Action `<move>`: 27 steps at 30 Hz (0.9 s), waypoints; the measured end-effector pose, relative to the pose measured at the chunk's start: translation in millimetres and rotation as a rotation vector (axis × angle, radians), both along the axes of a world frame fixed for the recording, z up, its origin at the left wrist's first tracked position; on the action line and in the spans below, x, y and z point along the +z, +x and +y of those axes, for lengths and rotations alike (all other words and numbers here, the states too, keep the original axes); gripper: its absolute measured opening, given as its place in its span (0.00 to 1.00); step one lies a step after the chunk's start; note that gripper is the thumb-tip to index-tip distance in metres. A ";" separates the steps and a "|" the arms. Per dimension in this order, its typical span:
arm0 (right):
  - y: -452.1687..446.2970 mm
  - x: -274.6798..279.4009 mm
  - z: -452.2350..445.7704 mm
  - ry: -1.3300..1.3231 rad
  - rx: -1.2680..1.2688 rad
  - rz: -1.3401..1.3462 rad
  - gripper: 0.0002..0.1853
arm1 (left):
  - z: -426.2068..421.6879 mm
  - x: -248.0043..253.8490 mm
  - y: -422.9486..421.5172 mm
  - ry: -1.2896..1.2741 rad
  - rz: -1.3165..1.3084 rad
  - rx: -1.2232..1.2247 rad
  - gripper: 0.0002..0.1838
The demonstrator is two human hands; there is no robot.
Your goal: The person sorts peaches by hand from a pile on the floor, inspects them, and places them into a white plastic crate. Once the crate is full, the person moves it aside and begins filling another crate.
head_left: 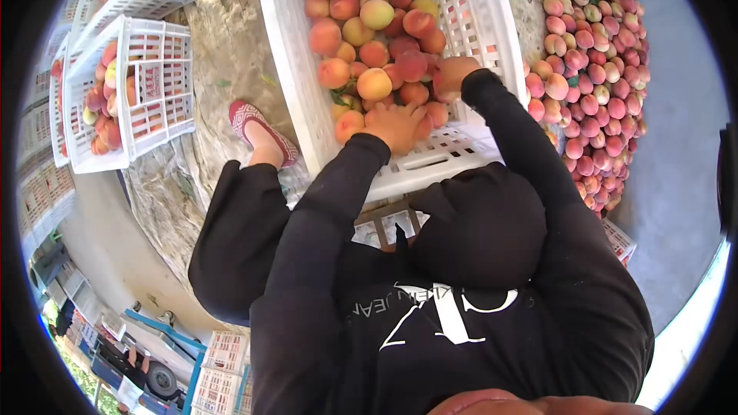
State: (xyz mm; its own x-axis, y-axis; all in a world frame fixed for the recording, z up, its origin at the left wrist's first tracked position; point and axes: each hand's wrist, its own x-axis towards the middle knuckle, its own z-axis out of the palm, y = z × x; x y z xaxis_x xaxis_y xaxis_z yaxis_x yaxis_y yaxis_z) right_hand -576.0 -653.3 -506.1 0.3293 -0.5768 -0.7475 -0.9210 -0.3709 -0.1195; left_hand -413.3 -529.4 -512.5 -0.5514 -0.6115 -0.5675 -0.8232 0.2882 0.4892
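A white plastic crate (pixel 283 54) in front of me holds many red and yellow peaches (pixel 377 14). My left hand (pixel 395 127) rests on the peaches at the crate's near end, its fingers spread over them. Beside the crate's right wall, my right hand (pixel 459 75) curls round a peach (pixel 444 86), its fingertips partly hidden by the fruit. Another peach (pixel 411 66) lies just left of that hand. Black sleeves cover both arms down to the wrists.
A large heap of peaches (pixel 592 84) lies on the right. White crates with peaches (pixel 157 84) stand on the left, by a crumpled ground sheet (pixel 223 46). My foot in a red patterned shoe (pixel 261 132) is beside the crate. Farther back are stacked crates (pixel 223 373) and a vehicle wheel (pixel 161 379).
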 end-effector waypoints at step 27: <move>20.4 -37.4 0.1 -0.164 0.171 -0.390 0.31 | 14.1 -5.2 -19.6 -0.306 -0.034 -0.040 0.19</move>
State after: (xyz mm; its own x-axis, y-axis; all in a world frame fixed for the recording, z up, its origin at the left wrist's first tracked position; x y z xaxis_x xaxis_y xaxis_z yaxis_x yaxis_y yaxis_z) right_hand -555.5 -653.2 -543.5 0.6686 -0.5903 -0.4522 -0.7429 -0.5567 -0.3718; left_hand -432.9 -515.3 -517.7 -0.5625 -0.7351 -0.3785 -0.8225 0.4505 0.3472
